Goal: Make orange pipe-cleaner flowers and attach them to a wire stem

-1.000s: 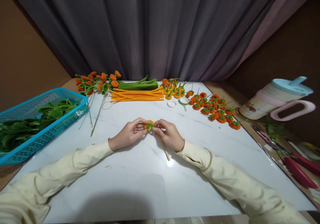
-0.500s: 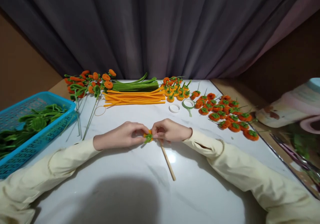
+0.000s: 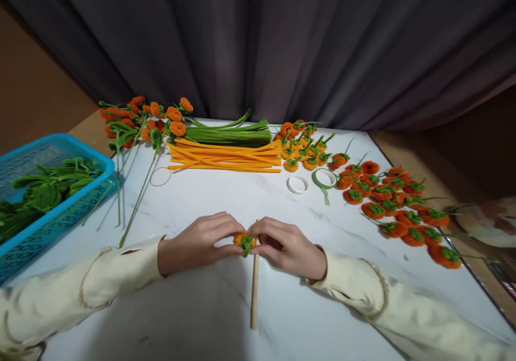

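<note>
Between both hands is a small orange pipe-cleaner pumpkin (image 3: 241,239) with a green top. My left hand (image 3: 201,244) pinches its left side between thumb and fingers. On the opposite side, the fingertips of my right hand (image 3: 291,247) close on the pumpkin, thumb below and index finger above. A thin wooden stick (image 3: 255,291) runs down from beside the right fingertips toward me; I cannot tell whether those fingers grip it. The right hand's lower fingers are partly hidden.
A blue basket (image 3: 105,184) with green fuzzy leaves stands left. Orange pipe cleaners (image 3: 226,156) and green ones (image 3: 229,133) lie at the back. Several finished pumpkins (image 3: 387,191) spread rightward. Green tape (image 3: 314,177) and a white ring (image 3: 297,185) lie near them.
The view has shifted, so both hands appear lower. The pumpkin has turned, its green stem now pointing toward me. The wooden stick has swung from a slant to nearly straight toward me.
</note>
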